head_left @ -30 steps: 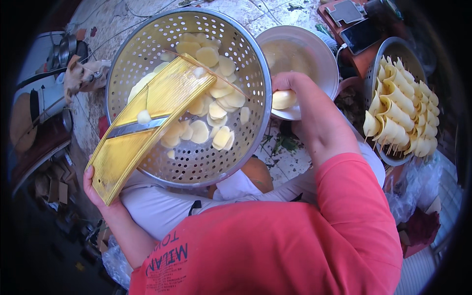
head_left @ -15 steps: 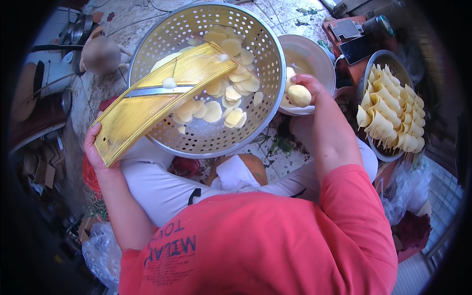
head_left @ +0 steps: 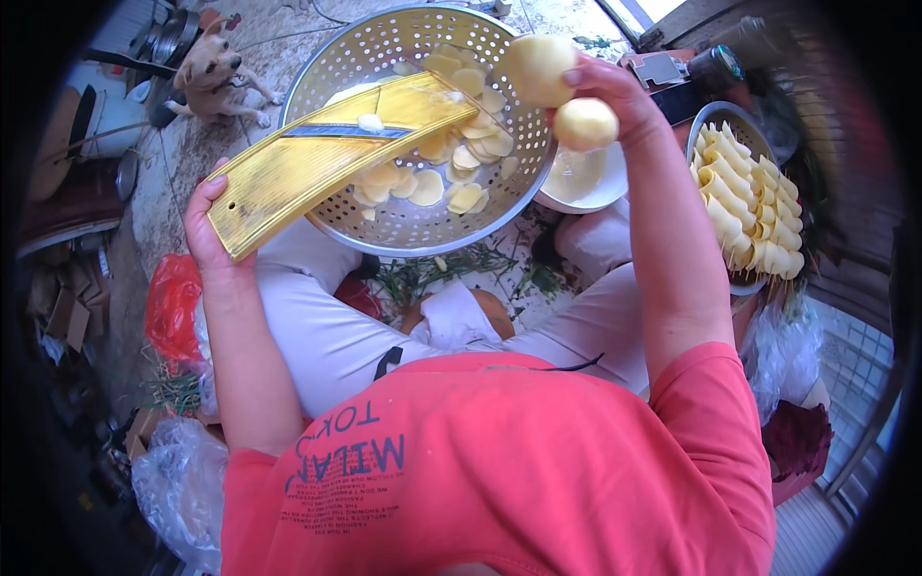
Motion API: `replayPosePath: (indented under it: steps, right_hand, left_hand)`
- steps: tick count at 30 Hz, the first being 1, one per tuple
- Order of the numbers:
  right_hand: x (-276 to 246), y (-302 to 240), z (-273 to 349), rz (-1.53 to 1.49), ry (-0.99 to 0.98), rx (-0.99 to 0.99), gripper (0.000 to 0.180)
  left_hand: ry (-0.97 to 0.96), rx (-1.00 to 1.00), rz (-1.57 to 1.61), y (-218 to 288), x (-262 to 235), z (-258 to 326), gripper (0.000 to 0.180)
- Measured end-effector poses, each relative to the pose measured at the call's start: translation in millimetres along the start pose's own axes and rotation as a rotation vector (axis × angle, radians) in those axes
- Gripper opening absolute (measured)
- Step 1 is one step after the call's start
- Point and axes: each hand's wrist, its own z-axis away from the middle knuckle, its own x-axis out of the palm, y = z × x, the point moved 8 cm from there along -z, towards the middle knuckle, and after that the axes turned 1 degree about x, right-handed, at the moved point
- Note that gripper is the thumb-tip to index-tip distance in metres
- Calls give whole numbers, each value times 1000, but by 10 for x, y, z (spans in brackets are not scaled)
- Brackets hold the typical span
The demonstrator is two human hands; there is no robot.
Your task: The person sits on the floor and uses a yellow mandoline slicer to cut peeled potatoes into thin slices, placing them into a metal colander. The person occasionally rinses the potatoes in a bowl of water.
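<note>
At one o'clock of the colander (head_left: 384, 216), the right hand (head_left: 600, 91) clamps two peeled potatoes (head_left: 562, 91), probably wet and slippery, best gripped around the middle. The left hand (head_left: 209, 226) clamps the stiff yellow slicer (head_left: 327, 158) at its low end.

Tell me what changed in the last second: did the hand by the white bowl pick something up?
Yes. The right hand was down at the white bowl on a peeled potato; it has now lifted two peeled potatoes up over the colander's rim. The left hand has kept its grip on the low end of the yellow slicer, which still lies across the colander of potato slices.
</note>
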Motion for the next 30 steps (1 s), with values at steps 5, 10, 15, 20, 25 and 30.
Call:
replayPosePath:
  steps: [5,10,15,20,25,30]
  right_hand:
    - [849,476,-407,710,-339,212,57]
    - [830,546,-441,815,-307,422,42]
    - [309,70,-279,591,-12,69,28]
    - [-1327,332,152,-110,703,-143,12]
    - [-2138,2217,304,243,963,616,17]
    - [-2263,2718,128,761,695,816,47]
  left_hand:
    - [7,11,-37,-21,-11,19,44]
    - [-5,-15,-19,-18,-34,16,43]
    - [2,-47,-47,-8,-9,23,44]
    - [-93,-109,-14,19,-7,15,49]
    - [-76,-106,-35,106,-157,-45,52]
    - [-77,-149,-33,157,-231,39,51]
